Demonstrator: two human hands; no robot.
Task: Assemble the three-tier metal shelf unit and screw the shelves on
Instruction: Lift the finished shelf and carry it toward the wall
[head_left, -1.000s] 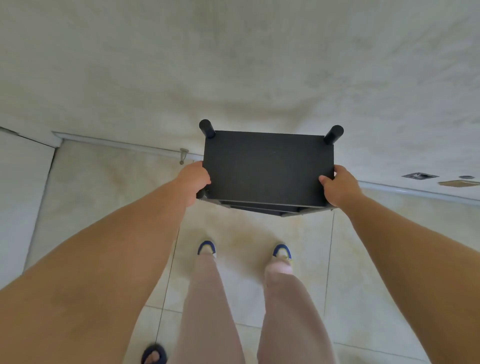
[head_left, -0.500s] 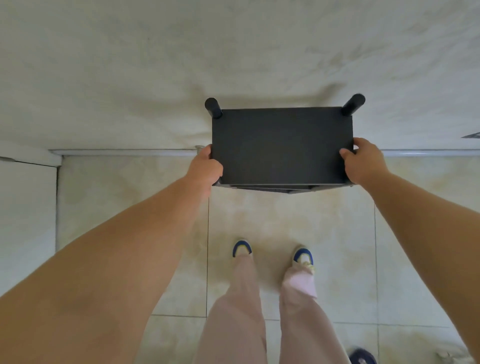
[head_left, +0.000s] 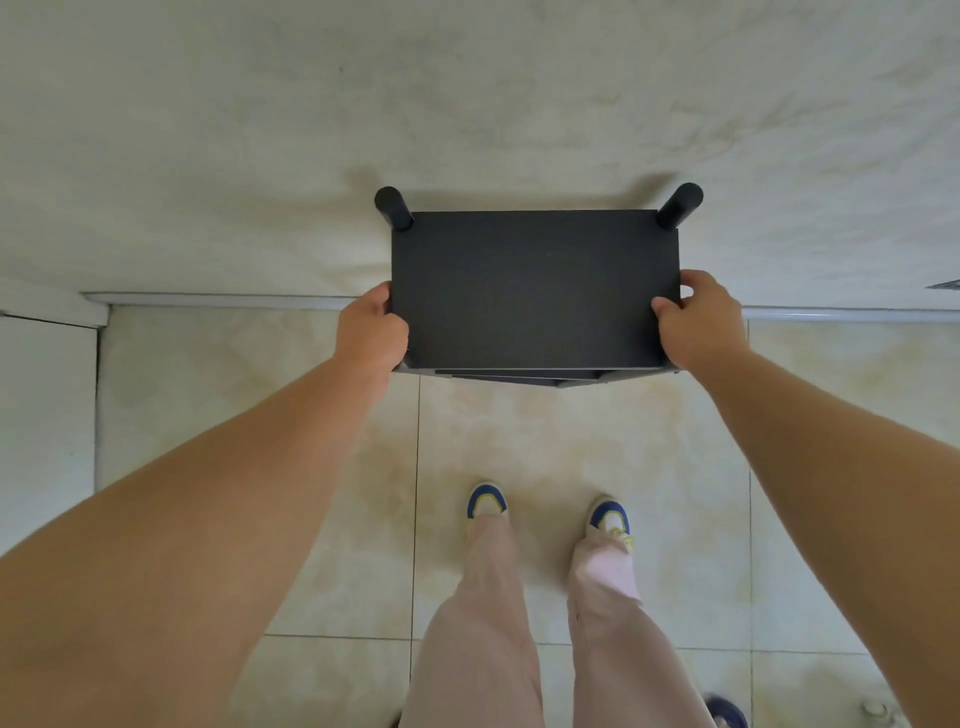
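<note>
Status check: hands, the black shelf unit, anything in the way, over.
Left hand and right hand grip the black metal shelf unit at its side edges. Unit upright by the pale wall. Nothing visible blocking.

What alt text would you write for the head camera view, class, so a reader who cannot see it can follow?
Seen from above, a person's left hand and right hand grip the short ends of a black shelf unit beside a pale wall. Two black posts rise at its far corners; blue-toed shoes stand on beige floor tiles.

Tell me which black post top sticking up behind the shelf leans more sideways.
The right post, near the right hand; it slants outward, the left post less.
</note>
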